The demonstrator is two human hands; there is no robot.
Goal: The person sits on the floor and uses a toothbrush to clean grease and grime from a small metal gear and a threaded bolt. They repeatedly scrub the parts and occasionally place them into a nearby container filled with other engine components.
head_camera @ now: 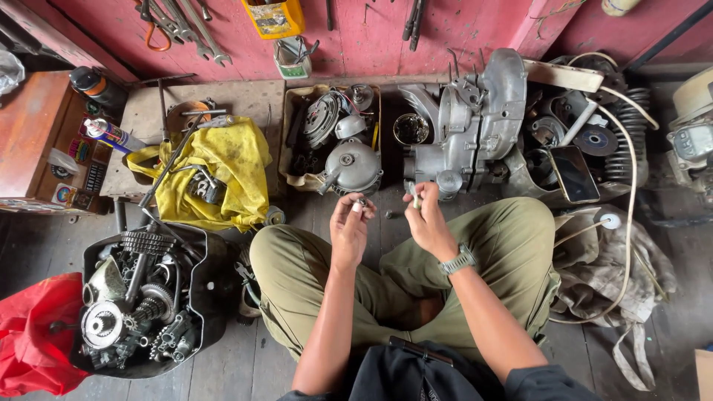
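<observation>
I sit cross-legged on a wooden floor in olive trousers. My left hand (350, 225) pinches a small dark metal part (362, 202) at its fingertips. My right hand (428, 220), with a grey watch on the wrist, grips a thin metal piece (414, 195) that points up. Both hands are raised close together in front of a grey engine casing (475, 122). A small nut (388, 214) lies on the floor between them.
A tray of engine covers (338, 137) sits ahead, a yellow cloth with tools (215, 171) to the left. A black tub of gears (145, 297) and red cloth (33, 334) lie at my left. A phone (574, 172), cables and rags are right. Wrenches (186, 26) hang on the red wall.
</observation>
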